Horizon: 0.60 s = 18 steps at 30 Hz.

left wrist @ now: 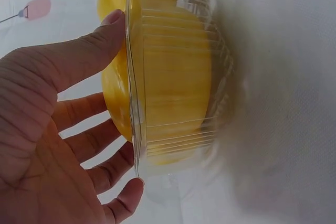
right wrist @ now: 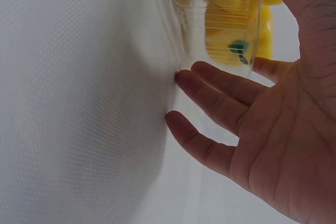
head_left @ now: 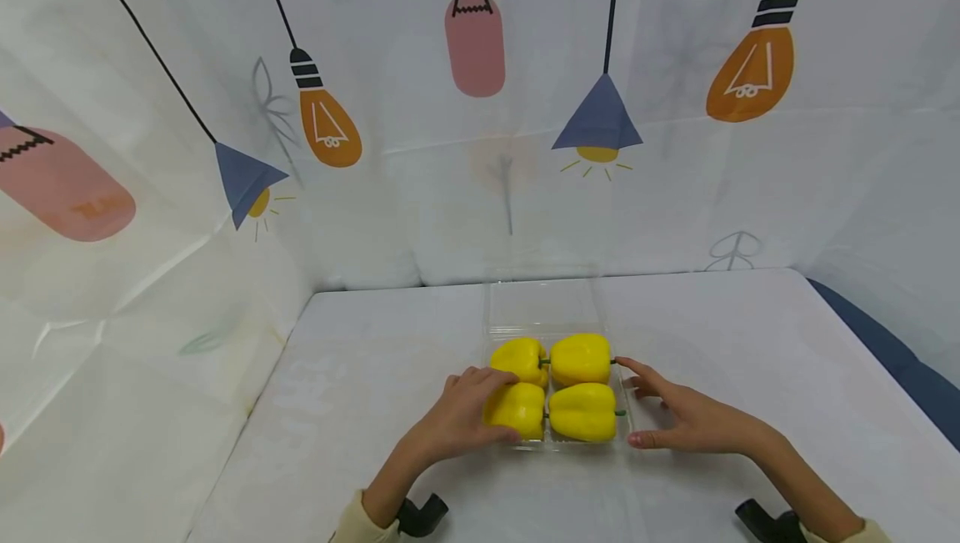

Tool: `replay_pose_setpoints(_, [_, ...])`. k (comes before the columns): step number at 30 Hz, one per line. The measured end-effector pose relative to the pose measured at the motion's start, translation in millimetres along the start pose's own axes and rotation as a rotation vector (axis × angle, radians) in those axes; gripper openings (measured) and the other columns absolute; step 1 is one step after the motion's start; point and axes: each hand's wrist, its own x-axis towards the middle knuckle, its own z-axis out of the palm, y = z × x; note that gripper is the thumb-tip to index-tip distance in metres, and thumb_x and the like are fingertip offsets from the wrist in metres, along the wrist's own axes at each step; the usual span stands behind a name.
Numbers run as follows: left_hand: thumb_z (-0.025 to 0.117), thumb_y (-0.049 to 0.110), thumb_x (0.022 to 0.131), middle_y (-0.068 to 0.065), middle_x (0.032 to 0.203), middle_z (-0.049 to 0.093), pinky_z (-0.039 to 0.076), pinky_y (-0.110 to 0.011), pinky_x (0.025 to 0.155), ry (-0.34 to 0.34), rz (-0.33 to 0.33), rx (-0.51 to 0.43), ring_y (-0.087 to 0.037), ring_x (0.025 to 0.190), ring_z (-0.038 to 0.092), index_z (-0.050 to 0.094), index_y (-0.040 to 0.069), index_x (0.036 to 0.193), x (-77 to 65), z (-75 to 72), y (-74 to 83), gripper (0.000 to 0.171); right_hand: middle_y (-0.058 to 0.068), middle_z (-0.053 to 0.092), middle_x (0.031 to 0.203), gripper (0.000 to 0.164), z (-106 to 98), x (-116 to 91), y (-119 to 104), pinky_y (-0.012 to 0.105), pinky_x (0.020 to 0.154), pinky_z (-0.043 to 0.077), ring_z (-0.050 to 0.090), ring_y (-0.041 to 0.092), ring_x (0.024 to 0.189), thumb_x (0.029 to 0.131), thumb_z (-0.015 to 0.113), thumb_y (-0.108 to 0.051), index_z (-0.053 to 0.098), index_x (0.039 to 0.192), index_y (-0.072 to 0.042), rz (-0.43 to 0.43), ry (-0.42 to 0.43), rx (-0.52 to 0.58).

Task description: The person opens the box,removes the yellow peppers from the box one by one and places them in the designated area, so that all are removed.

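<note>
Several yellow bell peppers with green stems lie in two rows in a clear plastic clamshell container (head_left: 555, 445). Its transparent lid (head_left: 543, 303) is folded back behind them. My left hand (head_left: 467, 416) curls round the near-left bell pepper (head_left: 517, 408), index finger on its far side and thumb on its near side. In the left wrist view the thumb tip meets the container rim (left wrist: 135, 93), and the little finger is at the rim's corner. My right hand (head_left: 693, 418) is spread at the container's right side, index fingertip by the stem of the far-right bell pepper (head_left: 581, 358).
The container stands on a white-covered table (head_left: 382, 359). Behind it hangs a white curtain (head_left: 420, 218) printed with lamps and bulbs, which also runs along the left side. A dark blue surface (head_left: 885, 343) shows past the table's right edge.
</note>
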Motion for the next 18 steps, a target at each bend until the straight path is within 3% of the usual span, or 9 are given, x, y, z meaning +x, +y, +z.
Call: replay_pose_setpoints(18, [0.071, 0.057, 0.075, 0.009, 0.125, 0.055, 0.036, -0.034, 0.084, 0.025, 0.023, 0.022, -0.012, 0.107, 0.049, 0.052, 0.023, 0.129, 0.9, 0.5, -0.5, 0.067, 0.019, 0.042, 0.14, 0.098, -0.1, 0.3, -0.4, 0.062, 0.093, 0.038, 0.045, 0.039, 0.122, 0.081, 0.071, -0.043, 0.005, 0.151, -0.027, 0.011, -0.009, 0.009])
